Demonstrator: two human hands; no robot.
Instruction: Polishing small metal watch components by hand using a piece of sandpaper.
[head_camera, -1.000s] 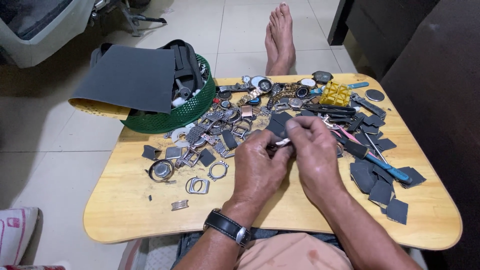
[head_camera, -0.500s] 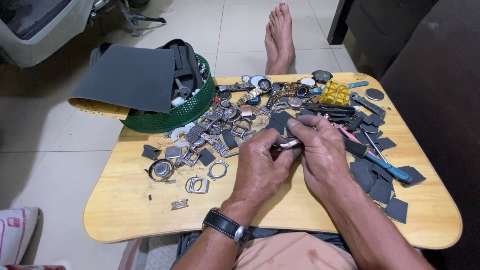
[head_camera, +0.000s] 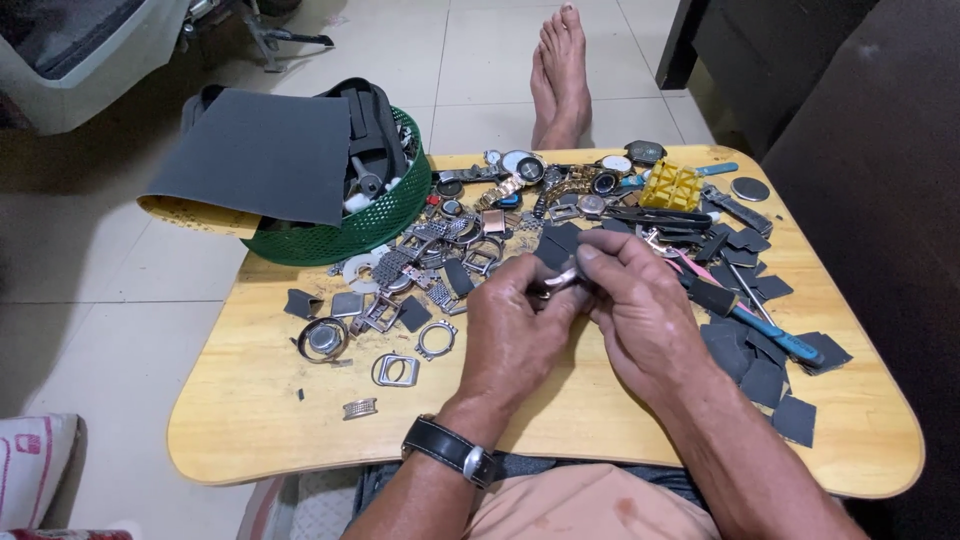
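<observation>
Over the middle of a small wooden table (head_camera: 250, 440), my left hand (head_camera: 515, 335) and my right hand (head_camera: 645, 315) meet fingertip to fingertip. Between them they pinch a small shiny metal watch part (head_camera: 562, 279), with a dark grey piece of sandpaper (head_camera: 556, 248) against it. The part is mostly hidden by my fingers. A black-strapped wristwatch (head_camera: 450, 452) is on my left wrist. Loose metal watch cases and bezels (head_camera: 397, 369) lie on the table just left of my left hand.
A green mesh basket (head_camera: 370, 225) with a grey sandpaper sheet (head_camera: 255, 155) stands at the back left. Several watches and parts (head_camera: 530, 180) crowd the back, beside a yellow block (head_camera: 670, 185). Sandpaper scraps (head_camera: 760, 375) and a blue-handled tool (head_camera: 770, 335) lie right. My bare feet (head_camera: 562, 75) rest beyond.
My hands stay together over the same spot. The fingers of my right hand have shifted slightly on the small part.
</observation>
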